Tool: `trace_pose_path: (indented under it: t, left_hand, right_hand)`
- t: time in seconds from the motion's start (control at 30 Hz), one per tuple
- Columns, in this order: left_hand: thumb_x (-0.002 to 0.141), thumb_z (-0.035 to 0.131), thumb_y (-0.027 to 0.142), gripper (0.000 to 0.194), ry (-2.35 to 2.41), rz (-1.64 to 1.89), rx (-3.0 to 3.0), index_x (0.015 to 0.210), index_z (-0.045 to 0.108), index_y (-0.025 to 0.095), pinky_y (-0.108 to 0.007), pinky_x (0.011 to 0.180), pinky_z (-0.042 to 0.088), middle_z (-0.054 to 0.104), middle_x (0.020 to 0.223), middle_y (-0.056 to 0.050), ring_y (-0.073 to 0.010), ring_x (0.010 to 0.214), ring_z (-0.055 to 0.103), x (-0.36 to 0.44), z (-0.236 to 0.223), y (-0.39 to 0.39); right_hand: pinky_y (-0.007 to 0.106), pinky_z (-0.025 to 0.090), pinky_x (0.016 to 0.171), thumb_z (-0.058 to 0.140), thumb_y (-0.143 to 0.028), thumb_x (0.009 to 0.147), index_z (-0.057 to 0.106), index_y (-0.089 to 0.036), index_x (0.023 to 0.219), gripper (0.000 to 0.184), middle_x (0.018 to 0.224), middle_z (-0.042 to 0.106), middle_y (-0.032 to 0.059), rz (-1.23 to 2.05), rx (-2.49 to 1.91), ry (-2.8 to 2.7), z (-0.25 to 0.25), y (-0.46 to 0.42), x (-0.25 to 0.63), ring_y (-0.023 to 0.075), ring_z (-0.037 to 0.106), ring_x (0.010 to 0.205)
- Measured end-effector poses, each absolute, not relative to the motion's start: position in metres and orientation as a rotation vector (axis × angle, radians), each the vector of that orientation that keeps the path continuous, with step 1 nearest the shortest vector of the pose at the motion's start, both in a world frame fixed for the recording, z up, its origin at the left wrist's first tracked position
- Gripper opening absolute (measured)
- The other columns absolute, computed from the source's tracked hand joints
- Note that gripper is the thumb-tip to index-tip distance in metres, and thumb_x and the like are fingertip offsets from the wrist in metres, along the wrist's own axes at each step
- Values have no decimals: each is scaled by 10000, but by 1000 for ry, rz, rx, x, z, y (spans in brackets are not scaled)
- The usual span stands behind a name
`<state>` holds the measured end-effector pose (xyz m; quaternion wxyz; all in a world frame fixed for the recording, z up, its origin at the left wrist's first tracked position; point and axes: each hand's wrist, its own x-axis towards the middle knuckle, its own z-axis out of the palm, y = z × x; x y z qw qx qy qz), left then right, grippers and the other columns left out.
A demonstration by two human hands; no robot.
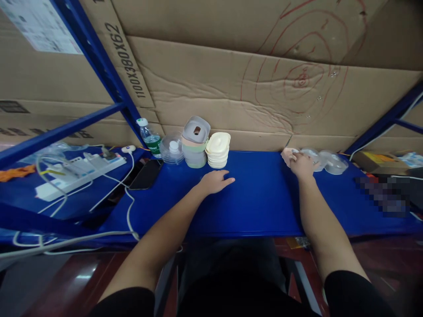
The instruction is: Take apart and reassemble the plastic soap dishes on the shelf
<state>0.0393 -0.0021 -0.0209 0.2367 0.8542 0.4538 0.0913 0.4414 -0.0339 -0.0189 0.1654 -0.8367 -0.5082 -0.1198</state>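
On the blue shelf, my left hand (214,182) rests empty with its thumb apart, just in front of a stack of cream-coloured plastic lids or shallow containers (218,152). Left of that stack stand grey and green plastic containers (194,156), topped by a grey piece (197,129) with a brown slot. My right hand (302,165) reaches to the back right, its fingers closed on a pale pink plastic piece (288,155) that they partly cover. Clear round plastic containers (335,163) sit directly beside that hand.
At left are clear round containers (172,152), a water bottle (151,138), a black phone (145,174) and a power strip (79,176) with white cables. Cardboard (198,66) backs the blue shelf (254,202). An open carton (380,163) stands at right.
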Motion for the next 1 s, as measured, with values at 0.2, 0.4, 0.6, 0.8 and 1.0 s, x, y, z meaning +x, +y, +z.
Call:
trace_pose_path:
  t: [0.2,0.4,0.6,0.8,1.0]
  left_hand:
    - [957,486,685,723,1202,273,2383,1434,620,158,-361,823,494,787,1046,-116,-299,1004,726,39,-20,-2]
    - [977,556,524,542,1050,650,2392,1412,625,209,-306,761,481,753,920,-33,-197,825,689,39,-15,-5]
    - [960,609,413,653,1171,1031,2243,1551,440,193,-281,772,488,733,971,-22,-144,735,638,35,-15,0]
    - [951,633,373,737,1289,1082,2132,1607,359,178,-285,801,498,737,994,-38,-164,806,666,32,-23,21]
    - [984,588,280,306,1263,1293,2092,1266,661,187,-302,783,516,738,854,-30,-180,764,691,34,-32,40]
  right_hand:
    - [777,250,1112,469,-382,966,648,-217,1410,506,1593,498,170,-380,-2330,-1325,-23,-32,429,471,368,1452]
    - [574,422,1083,446,-403,965,708,-148,1284,485,1331,686,209,-193,-1999,-1370,-24,-13,424,370,582,1243]
    - [423,533,967,552,-402,885,645,-99,1335,550,1250,720,198,250,-1803,-1178,-36,1,427,279,688,1058]
    - [467,528,951,570,-430,870,682,-124,1294,535,1173,740,182,190,-1860,-1200,-36,-1,423,308,672,1041]
    - [482,533,933,588,-478,864,756,-146,1142,464,1048,749,157,112,-1852,-1420,-41,0,408,310,681,968]
